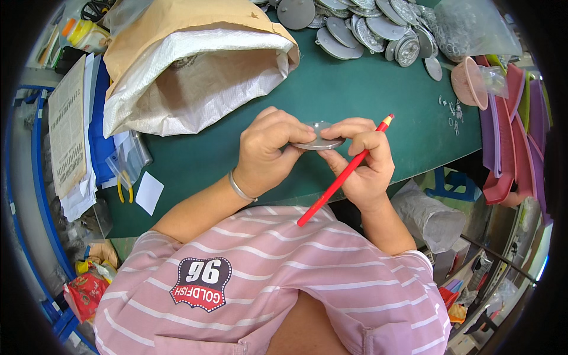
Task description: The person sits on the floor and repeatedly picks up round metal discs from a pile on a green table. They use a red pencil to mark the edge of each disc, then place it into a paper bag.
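A thin grey metal disc [319, 144] is held above the near part of the green bench [213, 158], directly between the two hands, its visible outline longest from left to right. The fingers of the left hand [269, 142] pinch its left rim, thumb below; those of the right hand [367, 158] pinch its right rim, so neither hand is nearer. The right hand also grips a red pencil [343, 176], slanting from near left to far right, its sharpened tip pointing away from the disc.
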{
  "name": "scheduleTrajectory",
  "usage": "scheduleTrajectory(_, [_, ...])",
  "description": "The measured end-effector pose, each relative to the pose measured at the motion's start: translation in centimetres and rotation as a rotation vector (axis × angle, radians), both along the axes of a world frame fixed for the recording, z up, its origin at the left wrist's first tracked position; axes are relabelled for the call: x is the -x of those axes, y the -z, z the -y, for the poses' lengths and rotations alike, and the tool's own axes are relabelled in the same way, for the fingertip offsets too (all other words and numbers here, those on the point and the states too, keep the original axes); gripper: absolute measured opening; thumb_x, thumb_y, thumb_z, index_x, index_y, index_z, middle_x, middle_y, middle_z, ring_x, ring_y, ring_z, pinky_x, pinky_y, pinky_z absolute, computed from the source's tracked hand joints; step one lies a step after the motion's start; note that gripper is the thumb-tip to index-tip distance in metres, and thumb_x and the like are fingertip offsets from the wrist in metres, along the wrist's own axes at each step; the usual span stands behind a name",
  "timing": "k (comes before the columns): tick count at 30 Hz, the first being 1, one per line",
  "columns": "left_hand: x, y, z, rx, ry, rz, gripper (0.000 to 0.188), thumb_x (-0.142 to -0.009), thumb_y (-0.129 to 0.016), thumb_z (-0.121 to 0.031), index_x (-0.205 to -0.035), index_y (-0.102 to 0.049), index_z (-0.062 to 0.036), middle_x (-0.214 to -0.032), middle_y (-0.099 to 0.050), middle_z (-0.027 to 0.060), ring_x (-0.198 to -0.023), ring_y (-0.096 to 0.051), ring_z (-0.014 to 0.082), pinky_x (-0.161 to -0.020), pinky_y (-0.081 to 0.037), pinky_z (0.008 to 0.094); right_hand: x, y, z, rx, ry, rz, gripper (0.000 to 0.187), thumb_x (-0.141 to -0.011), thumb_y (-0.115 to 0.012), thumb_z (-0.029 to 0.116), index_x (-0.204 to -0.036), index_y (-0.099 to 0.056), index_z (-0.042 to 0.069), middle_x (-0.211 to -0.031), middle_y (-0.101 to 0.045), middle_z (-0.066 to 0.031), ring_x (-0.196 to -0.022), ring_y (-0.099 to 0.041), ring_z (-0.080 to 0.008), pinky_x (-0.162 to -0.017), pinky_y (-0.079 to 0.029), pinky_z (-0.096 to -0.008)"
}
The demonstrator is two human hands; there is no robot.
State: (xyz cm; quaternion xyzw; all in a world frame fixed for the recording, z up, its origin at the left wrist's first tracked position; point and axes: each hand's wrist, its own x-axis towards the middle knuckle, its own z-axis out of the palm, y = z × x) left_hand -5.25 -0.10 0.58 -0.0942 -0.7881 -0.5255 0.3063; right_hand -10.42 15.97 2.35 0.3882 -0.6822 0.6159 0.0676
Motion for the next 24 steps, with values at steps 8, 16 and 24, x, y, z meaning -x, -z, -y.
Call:
scheduleTrajectory(8, [-0.2,-0.2,0.1,0.027,-0.021,0.001,0.022,-0.060,-0.070,0.008,-0.074,-0.063,-0.0068,-0.076,-0.064,0.0052,-0.067,-0.058,0.0200,-0.060,-0.045,0.0291,0.1,0.1,-0.4,-0.056,0.006,-0.029,0.040,-0.064,-0.075,-0.006,-0.080,-0.041,0.007,-0.089,-0.065,-0.0128,-0.080,-0.059,-0.0226,-0.070,-0.049,-0.0314])
scheduleTrajectory(16, [0.3,-1.1,-0.2,-0.073,0.140,0.357,0.016,-0.065,-0.071,0.005,-0.078,-0.065,-0.0011,-0.076,-0.065,0.0094,-0.070,-0.061,0.0203,-0.063,-0.048,0.0287,0.2,0.3,-2.5,0.129,0.002,0.355,0.029,-0.075,-0.066,-0.009,-0.080,-0.041,0.005,-0.089,-0.065,-0.0172,-0.077,-0.060,-0.0181,-0.068,-0.049,-0.0283])
scheduleTrajectory(24, [-0.4,1.2,0.4,-0.103,0.112,0.494,0.011,-0.071,-0.071,0.002,-0.075,-0.061,0.0018,-0.074,-0.058,0.0035,-0.068,-0.053,0.0097,-0.063,-0.042,0.0214,-5.0,-0.4,-18.4,0.202,0.734,0.571,0.017,-0.088,-0.056,0.001,-0.081,-0.041,0.006,-0.080,-0.062,-0.0127,-0.070,-0.058,-0.0160,-0.066,-0.047,-0.0270])
